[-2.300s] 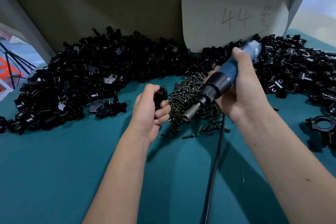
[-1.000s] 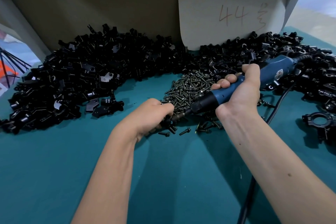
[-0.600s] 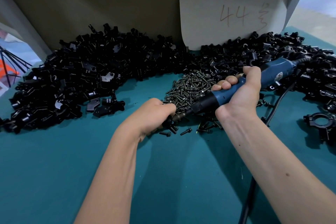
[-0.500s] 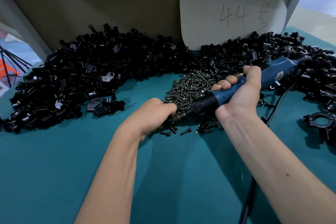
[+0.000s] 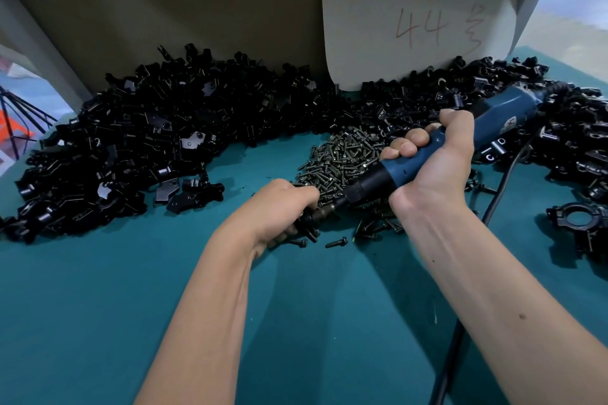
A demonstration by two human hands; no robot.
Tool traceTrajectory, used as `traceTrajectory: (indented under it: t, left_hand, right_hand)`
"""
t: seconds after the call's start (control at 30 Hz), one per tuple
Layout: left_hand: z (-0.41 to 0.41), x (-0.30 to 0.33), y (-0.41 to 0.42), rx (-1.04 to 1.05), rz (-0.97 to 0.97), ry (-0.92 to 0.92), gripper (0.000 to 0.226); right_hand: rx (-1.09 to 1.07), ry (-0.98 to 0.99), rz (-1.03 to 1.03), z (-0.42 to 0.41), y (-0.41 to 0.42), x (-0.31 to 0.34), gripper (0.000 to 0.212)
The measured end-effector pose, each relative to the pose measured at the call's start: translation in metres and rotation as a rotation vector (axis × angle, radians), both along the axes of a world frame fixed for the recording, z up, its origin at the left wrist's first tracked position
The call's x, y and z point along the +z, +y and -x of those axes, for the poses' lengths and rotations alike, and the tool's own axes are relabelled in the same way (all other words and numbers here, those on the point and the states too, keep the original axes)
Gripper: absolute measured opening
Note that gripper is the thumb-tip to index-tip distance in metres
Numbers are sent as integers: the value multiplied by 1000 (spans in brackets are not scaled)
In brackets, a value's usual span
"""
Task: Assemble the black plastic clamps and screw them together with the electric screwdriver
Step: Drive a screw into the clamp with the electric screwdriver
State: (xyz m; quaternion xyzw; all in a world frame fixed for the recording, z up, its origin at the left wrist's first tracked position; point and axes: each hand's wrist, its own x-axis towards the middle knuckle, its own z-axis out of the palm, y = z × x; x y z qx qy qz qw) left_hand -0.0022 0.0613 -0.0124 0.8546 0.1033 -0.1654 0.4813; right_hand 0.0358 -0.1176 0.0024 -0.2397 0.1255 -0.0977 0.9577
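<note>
My right hand grips the screwdriver; beside the screw pile, my left hand holds a clamp.

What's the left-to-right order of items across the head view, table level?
Black clamp parts pile → left hand → screw pile → right hand gripping electric screwdriver → assembled ring clamp.

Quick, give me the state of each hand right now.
Left hand: curled around a black clamp piece, mostly hidden.
Right hand: gripping the electric screwdriver, its tip at the piece.
</note>
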Motion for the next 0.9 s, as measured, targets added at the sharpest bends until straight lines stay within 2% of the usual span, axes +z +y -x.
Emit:
traceTrajectory:
  t: [0.23, 0.6, 0.9]
  left_hand:
    - [-3, 5, -8, 13, -34, -93, 35]
    - [1, 3, -15, 46, -51, -244, 32]
    - [1, -13, -28, 69, -235, -410, 31]
  right_hand:
    - [-19, 30, -44, -2, -7, 1, 30]
    - [-15, -4, 4, -6, -14, 16, 30]
    - [-104, 128, -7, -9, -26, 5, 29]
